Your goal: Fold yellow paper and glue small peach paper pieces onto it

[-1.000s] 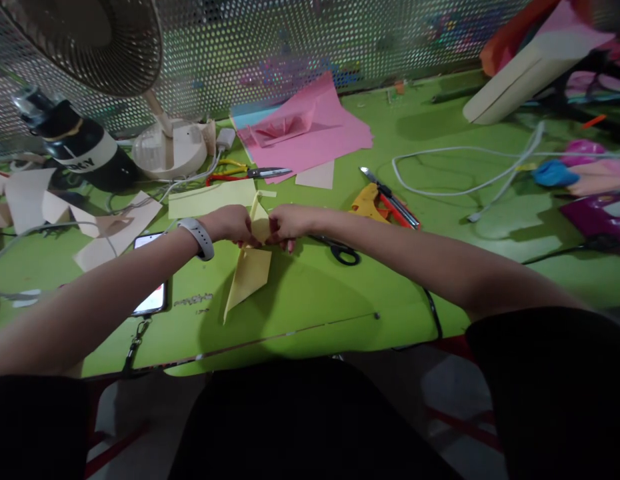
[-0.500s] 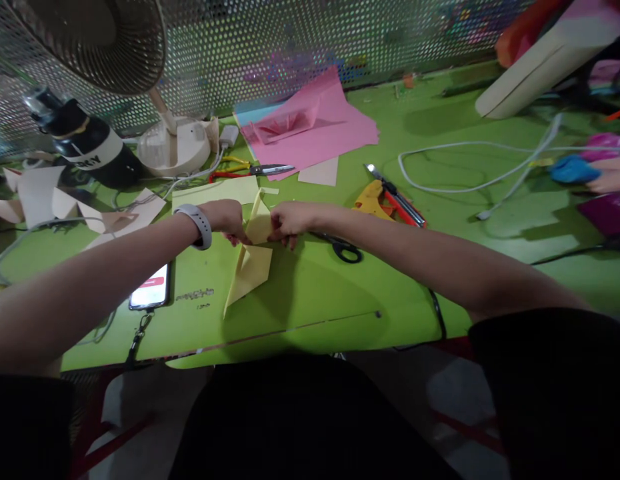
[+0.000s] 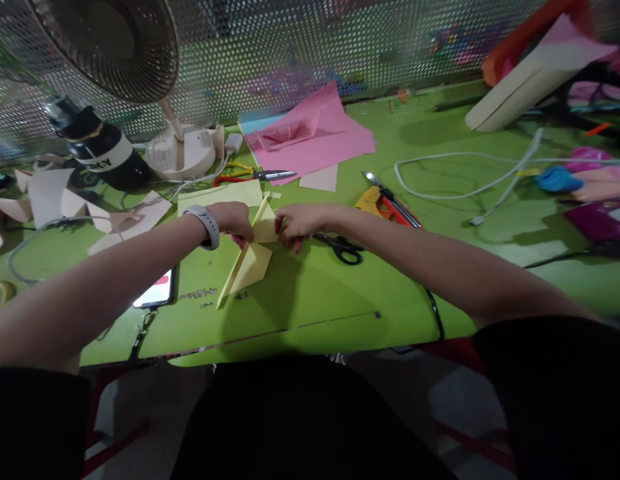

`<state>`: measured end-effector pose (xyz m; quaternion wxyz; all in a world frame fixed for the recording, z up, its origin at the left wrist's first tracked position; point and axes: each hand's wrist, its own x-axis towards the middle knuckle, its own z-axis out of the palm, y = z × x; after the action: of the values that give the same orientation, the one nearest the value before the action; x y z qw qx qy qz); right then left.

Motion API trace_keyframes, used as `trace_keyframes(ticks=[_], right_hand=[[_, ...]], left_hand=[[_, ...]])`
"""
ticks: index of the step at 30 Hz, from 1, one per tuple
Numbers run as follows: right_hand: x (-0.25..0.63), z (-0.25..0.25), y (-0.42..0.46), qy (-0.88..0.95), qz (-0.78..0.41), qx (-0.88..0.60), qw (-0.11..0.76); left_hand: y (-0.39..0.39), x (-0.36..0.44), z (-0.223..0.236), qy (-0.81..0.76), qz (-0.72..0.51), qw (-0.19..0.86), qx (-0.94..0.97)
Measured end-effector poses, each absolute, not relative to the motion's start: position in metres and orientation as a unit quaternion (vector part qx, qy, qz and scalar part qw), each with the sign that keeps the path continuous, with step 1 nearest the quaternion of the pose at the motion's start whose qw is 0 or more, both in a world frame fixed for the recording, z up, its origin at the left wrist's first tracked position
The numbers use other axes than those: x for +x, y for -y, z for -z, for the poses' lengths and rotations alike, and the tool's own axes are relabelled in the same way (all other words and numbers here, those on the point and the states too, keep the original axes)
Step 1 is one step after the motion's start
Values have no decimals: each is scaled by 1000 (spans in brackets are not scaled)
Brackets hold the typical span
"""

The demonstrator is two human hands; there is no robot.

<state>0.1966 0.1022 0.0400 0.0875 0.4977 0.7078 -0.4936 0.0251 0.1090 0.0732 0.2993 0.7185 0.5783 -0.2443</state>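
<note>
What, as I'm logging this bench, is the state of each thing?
Yellow paper: folded, at left hand.
Phone: screen lit, partly covered.
Black bottle: capped.
Fan: upright; motion unclear.
Black-handled scissors: partly hidden; blades unclear.
Red-and-yellow scissors: handles spread.
White cable: loosely looped.
Pink sheet: flat, folded piece on top.

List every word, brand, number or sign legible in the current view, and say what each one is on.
"ERGY", on the white band of the black bottle; its first letter is blurred.
Dark handwriting on the green table: too small and blurred to read.
Phone screen: any text in its red patch is too small to read.
I can make out no other text.
</note>
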Motion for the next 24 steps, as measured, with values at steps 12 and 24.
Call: trace_keyframes(ticks=[12, 24], right_hand=[[184, -5, -27, -910, 157, 378, -63], [194, -3, -31, -812, 201, 537, -105]], left_hand=[[-28, -13, -45, -560, 13, 186, 807], [-12, -4, -24, -567, -82, 189, 798]])
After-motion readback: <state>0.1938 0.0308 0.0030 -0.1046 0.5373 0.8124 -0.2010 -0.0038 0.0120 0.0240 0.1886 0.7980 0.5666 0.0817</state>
